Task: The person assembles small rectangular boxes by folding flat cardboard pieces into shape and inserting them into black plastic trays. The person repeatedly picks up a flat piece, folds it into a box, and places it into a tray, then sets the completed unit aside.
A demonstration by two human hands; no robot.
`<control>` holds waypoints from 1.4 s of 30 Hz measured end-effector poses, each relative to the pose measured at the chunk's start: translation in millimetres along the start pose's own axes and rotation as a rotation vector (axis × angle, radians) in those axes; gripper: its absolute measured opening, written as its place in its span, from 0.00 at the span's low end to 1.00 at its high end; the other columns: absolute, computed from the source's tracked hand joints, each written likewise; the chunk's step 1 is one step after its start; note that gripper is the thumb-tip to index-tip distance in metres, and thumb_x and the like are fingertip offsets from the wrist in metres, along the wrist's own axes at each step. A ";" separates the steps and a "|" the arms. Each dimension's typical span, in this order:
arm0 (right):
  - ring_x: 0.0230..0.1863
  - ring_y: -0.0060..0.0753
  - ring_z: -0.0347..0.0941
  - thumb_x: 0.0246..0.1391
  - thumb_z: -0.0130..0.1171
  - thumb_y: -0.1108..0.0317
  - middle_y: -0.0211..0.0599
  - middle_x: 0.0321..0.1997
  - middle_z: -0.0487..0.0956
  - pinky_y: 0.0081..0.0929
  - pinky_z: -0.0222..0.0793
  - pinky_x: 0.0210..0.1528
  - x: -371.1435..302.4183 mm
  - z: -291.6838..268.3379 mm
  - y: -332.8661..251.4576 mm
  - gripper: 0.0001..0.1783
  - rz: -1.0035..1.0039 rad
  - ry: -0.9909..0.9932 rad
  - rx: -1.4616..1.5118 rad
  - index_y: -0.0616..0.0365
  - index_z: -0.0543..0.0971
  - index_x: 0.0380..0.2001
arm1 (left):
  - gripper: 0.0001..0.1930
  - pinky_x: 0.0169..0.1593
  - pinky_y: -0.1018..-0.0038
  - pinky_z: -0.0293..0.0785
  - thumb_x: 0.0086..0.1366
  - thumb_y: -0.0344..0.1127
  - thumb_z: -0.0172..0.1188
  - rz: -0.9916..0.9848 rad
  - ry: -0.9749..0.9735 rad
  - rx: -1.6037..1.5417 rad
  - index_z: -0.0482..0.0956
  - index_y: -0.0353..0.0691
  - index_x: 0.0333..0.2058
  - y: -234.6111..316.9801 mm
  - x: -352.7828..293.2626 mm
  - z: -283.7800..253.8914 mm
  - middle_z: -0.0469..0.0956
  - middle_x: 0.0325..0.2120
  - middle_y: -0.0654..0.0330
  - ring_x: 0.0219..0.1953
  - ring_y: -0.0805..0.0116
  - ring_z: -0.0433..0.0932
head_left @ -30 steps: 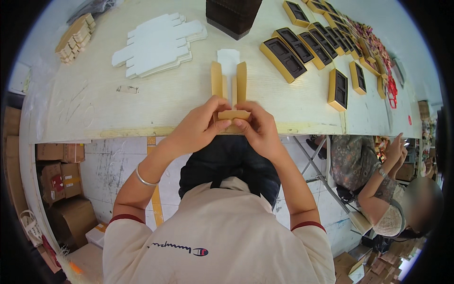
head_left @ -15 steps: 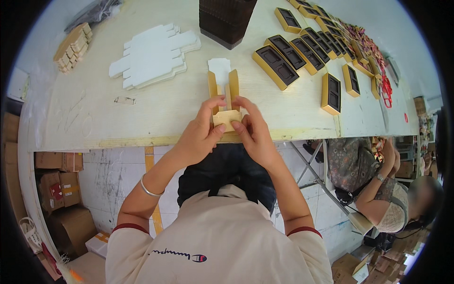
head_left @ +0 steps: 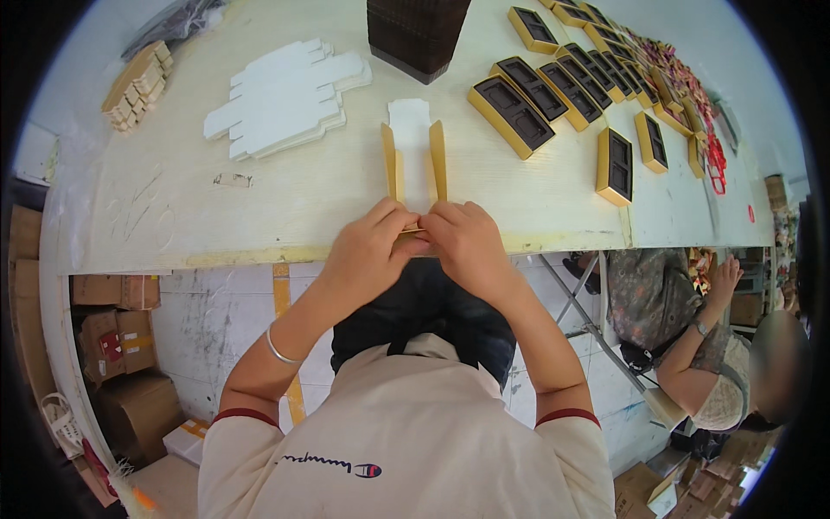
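Observation:
A partly folded cardboard box (head_left: 414, 143), white inside with gold sides, lies at the table's front edge. Its two long side walls stand up, and the far end lies flat. My left hand (head_left: 377, 249) grips the near end, fingers curled over it and thumb below. Beside it my right hand (head_left: 462, 242) pinches the same end, the two hands almost touching. Most of the near flap is hidden behind my fingers.
White flat box blanks (head_left: 285, 104) lie stacked at left, with folded card pieces (head_left: 138, 86) beyond. A dark stack of trays (head_left: 417, 39) stands at the back. Several gold boxes with black inserts (head_left: 512, 117) fill the right. A person (head_left: 705, 372) sits at right.
Both hands have turned over the near end of the box, and its gold flap, visible before, is now mostly covered. The side walls have spread slightly apart.

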State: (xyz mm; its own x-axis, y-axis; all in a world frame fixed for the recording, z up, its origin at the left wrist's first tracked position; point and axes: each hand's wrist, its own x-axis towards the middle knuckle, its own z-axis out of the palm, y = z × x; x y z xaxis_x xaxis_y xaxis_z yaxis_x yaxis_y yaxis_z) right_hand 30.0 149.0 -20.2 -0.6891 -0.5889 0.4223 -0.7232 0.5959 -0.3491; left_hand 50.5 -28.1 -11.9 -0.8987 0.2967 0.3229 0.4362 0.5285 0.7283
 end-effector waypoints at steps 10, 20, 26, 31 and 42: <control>0.38 0.44 0.69 0.45 0.62 0.75 0.39 0.37 0.75 0.33 0.67 0.34 13.5 -33.1 43.0 0.12 -0.126 0.107 0.012 0.58 0.78 0.36 | 0.05 0.47 0.60 0.67 0.53 0.31 0.64 0.246 -0.515 0.188 0.79 0.38 0.28 -15.5 32.9 -62.2 0.75 0.28 0.61 0.40 0.58 0.72; 0.33 0.44 0.73 0.43 0.61 0.78 0.40 0.39 0.78 0.34 0.70 0.36 5.1 -42.4 -23.2 0.24 -0.033 0.115 0.120 0.56 0.77 0.48 | 0.07 0.53 0.67 0.66 0.50 0.32 0.62 0.247 -0.472 0.387 0.81 0.41 0.30 -21.5 9.3 -59.3 0.76 0.41 0.62 0.48 0.61 0.70; 0.41 0.42 0.71 0.42 0.62 0.79 0.39 0.44 0.77 0.34 0.69 0.44 -0.5 -38.5 15.9 0.25 -0.166 -0.187 0.202 0.58 0.77 0.48 | 0.13 0.52 0.66 0.66 0.46 0.29 0.65 0.510 -0.288 0.594 0.83 0.44 0.34 -18.4 31.0 -82.1 0.74 0.44 0.61 0.45 0.60 0.70; 0.42 0.41 0.70 0.39 0.67 0.72 0.37 0.38 0.75 0.33 0.66 0.46 6.0 -31.0 13.1 0.19 -0.189 -0.162 0.246 0.58 0.79 0.39 | 0.12 0.47 0.69 0.69 0.48 0.33 0.67 0.326 -0.411 0.271 0.80 0.44 0.34 -22.8 13.4 -76.0 0.73 0.44 0.61 0.44 0.62 0.71; 0.32 0.45 0.68 0.43 0.61 0.79 0.38 0.26 0.71 0.34 0.65 0.37 17.8 -0.3 -10.3 0.10 0.045 -0.132 0.434 0.57 0.70 0.27 | 0.06 0.39 0.68 0.71 0.52 0.32 0.65 0.044 -0.151 0.118 0.78 0.43 0.29 -6.3 -8.3 -35.2 0.74 0.31 0.65 0.36 0.61 0.72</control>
State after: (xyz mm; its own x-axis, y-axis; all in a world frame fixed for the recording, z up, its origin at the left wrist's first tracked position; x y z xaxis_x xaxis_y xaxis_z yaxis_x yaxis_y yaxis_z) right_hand 25.2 132.5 -8.9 -0.6998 -0.6490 0.2983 -0.6253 0.3547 -0.6951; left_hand 53.6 -61.9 2.0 -0.8655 0.4331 0.2517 0.4851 0.5996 0.6365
